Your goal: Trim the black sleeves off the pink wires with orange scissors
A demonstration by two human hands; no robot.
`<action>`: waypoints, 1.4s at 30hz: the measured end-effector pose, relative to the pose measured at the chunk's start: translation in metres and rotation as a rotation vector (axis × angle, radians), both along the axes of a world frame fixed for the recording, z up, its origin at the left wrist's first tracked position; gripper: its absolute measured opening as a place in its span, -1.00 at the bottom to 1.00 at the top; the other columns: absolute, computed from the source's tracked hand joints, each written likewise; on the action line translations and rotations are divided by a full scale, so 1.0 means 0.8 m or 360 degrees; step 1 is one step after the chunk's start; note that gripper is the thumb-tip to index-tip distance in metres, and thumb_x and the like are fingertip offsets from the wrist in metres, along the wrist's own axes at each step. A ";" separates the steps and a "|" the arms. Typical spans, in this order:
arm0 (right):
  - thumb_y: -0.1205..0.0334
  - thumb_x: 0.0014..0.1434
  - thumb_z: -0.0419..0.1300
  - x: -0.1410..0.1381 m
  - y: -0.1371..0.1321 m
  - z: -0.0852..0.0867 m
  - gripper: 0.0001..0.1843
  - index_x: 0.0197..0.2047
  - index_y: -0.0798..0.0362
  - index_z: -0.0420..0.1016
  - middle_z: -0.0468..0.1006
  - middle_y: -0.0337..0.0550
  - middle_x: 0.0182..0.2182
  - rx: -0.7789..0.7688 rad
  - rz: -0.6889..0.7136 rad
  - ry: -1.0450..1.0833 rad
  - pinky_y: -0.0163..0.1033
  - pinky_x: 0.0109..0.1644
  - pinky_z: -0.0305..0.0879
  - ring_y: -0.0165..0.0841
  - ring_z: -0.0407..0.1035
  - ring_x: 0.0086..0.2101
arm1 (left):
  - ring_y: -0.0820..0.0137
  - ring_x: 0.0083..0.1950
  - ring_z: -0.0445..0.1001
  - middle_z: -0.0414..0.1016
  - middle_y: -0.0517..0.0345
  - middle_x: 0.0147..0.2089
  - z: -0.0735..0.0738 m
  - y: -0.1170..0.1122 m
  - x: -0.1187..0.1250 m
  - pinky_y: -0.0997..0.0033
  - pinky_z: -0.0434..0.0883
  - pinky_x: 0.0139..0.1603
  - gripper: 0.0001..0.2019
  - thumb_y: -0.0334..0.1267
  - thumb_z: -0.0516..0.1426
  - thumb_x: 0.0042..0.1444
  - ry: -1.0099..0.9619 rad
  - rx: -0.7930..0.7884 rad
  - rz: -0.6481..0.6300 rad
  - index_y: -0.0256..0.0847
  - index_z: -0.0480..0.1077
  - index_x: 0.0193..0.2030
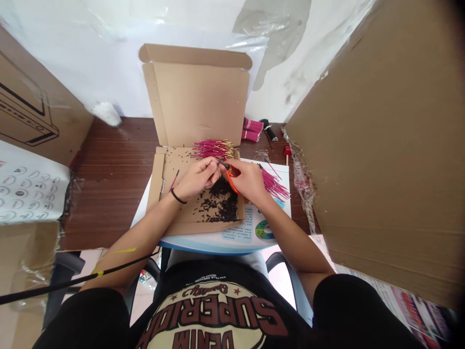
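1. I see orange-handled cutters above the open cardboard box, the right hand wrapped around them.
2. Left hand meets their tip; I can't tell its grip.
3. Black scraps lie below, red wires beyond.

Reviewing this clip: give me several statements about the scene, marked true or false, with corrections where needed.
1. The right hand holds the orange-handled tool. True.
2. The left hand lies flat on the lid. False: it is by the tool's tips, with its fingers curled.
3. A black band circles the left wrist. True.
4. The box is closed. False: its lid stands open at the far side.
5. Red wires lie right of the box. True.
6. Most black scraps are in the box's left half. False: most are in its right half.
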State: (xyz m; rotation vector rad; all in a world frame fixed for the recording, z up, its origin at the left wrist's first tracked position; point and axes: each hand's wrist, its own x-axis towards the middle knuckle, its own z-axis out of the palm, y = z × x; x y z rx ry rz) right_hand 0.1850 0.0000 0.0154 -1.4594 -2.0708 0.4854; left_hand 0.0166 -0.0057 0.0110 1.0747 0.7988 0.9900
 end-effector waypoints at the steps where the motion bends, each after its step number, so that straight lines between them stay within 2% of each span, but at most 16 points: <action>1: 0.15 0.17 0.19 0.000 0.000 -0.001 -0.73 -0.11 -0.05 0.65 0.66 -0.20 -0.38 -0.0008 -0.0014 0.0014 -0.30 -0.30 0.23 -0.31 0.47 -0.39 | 0.62 -0.69 0.00 0.22 0.38 -0.63 0.001 0.000 0.000 0.59 -0.05 -0.67 -0.68 0.03 0.20 0.15 -0.0023 -0.0015 0.0016 -0.18 0.33 -0.20; 5: 0.22 0.14 0.20 0.002 0.002 -0.001 -0.68 -0.05 -0.03 0.64 0.67 -0.17 -0.35 -0.0050 -0.0087 0.0034 -0.26 -0.28 0.25 -0.28 0.48 -0.38 | 0.59 -0.69 0.01 0.20 0.41 -0.63 0.003 0.000 0.000 0.58 -0.05 -0.66 -0.65 -0.05 0.23 0.13 -0.0067 -0.0071 0.0058 -0.11 0.31 0.00; 11: 0.13 0.18 0.21 0.004 0.004 0.000 -0.65 0.01 -0.04 0.62 0.65 -0.10 -0.31 -0.0048 -0.0182 -0.0058 -0.21 -0.21 0.30 -0.24 0.47 -0.33 | 0.59 -0.68 0.00 0.20 0.40 -0.64 0.000 -0.001 0.001 0.55 -0.05 -0.66 -0.58 -0.04 0.23 0.12 -0.0080 -0.0094 0.0136 -0.12 0.33 0.08; 19: 0.14 0.19 0.21 0.005 0.005 -0.002 -0.66 0.02 -0.04 0.61 0.63 -0.09 -0.33 -0.0034 -0.0203 -0.0055 -0.19 -0.17 0.33 -0.23 0.47 -0.32 | 0.61 -0.69 0.08 0.27 0.39 -0.63 0.000 -0.004 0.000 0.59 -0.01 -0.66 -0.69 -0.05 0.20 0.16 -0.0060 -0.0035 0.0093 -0.16 0.31 -0.07; 26: 0.12 0.19 0.22 0.005 0.007 -0.003 -0.67 -0.01 -0.04 0.61 0.67 -0.13 -0.28 -0.0066 -0.0193 0.0091 -0.20 -0.17 0.35 -0.26 0.49 -0.32 | 0.57 -0.65 0.28 0.40 0.33 -0.56 -0.001 -0.004 -0.002 0.59 0.00 -0.69 -0.63 -0.01 0.22 0.14 -0.0079 -0.0074 0.0014 -0.14 0.24 -0.06; 32: 0.15 0.17 0.22 0.005 0.006 -0.006 -0.67 -0.01 0.00 0.61 0.66 -0.12 -0.30 -0.0049 -0.0174 0.0125 -0.21 -0.17 0.35 -0.26 0.50 -0.31 | 0.56 -0.64 0.33 0.43 0.34 -0.55 0.001 -0.005 -0.003 0.59 0.04 -0.69 -0.56 0.01 0.24 0.11 -0.0085 -0.0083 0.0010 -0.14 0.20 -0.03; 34: 0.13 0.17 0.22 0.004 0.005 -0.006 -0.68 -0.03 0.00 0.61 0.65 -0.15 -0.32 -0.0047 -0.0179 0.0224 -0.21 -0.16 0.36 -0.28 0.49 -0.32 | 0.56 -0.64 0.32 0.43 0.35 -0.56 0.002 -0.005 -0.002 0.59 0.03 -0.69 -0.55 0.02 0.25 0.10 -0.0087 -0.0063 0.0011 -0.15 0.20 -0.02; 37: 0.02 0.17 0.22 0.002 0.001 -0.004 -0.65 -0.04 0.00 0.59 0.65 -0.18 -0.31 -0.0096 -0.0136 0.0573 -0.21 -0.16 0.40 -0.31 0.50 -0.33 | 0.56 -0.66 0.31 0.42 0.36 -0.56 0.002 -0.004 -0.001 0.59 0.01 -0.70 -0.55 0.03 0.25 0.10 -0.0087 -0.0047 0.0009 -0.16 0.19 -0.04; 40: -0.12 0.15 0.22 0.001 -0.001 -0.001 -0.55 0.00 -0.03 0.53 0.65 -0.14 -0.22 -0.0171 0.0002 0.0908 -0.17 -0.10 0.44 -0.29 0.54 -0.22 | 0.57 -0.67 0.32 0.42 0.36 -0.57 0.002 -0.004 -0.001 0.59 0.01 -0.70 -0.56 0.04 0.25 0.11 -0.0058 -0.0035 0.0004 -0.16 0.18 -0.07; 42: -0.19 0.14 0.22 0.002 -0.002 0.002 -0.49 0.02 -0.05 0.50 0.65 -0.10 -0.16 -0.0191 0.0088 0.0986 -0.14 -0.02 0.44 -0.26 0.54 -0.12 | 0.58 -0.66 0.32 0.43 0.35 -0.56 0.002 -0.004 -0.001 0.60 0.02 -0.71 -0.57 0.04 0.24 0.11 -0.0042 -0.0022 0.0003 -0.16 0.19 -0.08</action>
